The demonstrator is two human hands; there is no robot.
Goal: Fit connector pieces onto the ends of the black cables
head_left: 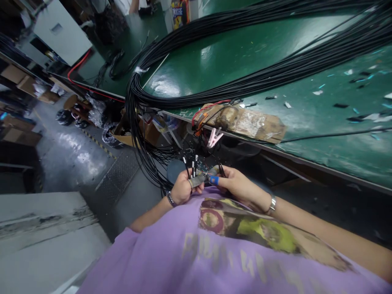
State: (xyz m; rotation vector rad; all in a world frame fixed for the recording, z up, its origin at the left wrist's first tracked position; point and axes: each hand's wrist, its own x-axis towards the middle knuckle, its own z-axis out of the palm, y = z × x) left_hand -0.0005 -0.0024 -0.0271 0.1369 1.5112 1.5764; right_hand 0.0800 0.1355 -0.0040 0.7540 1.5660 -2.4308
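Observation:
In front of my chest, my left hand (183, 187) is closed around several black cables, whose short ends (194, 166) with white tips stick up between the fingers. Grey tape (197, 181) wraps its thumb. My right hand (237, 185) pinches close beside it, with blue tape (214, 180) on the thumb and grey tape on a fingertip. Thin bared wires (206, 174) fan out between the two hands. Dark cable ends (221, 170) also show at the right fingers. Exactly which strands each fingertip grips is too small to make out.
A thick bundle of black cables (196, 99) loops over the green table (190, 69) and hangs off its edge at left. A taped wooden block (254, 122) and a pink clip (214, 138) are at the front edge. Scraps (341, 105) litter the right. Another person's arm (134, 6) shows at the back.

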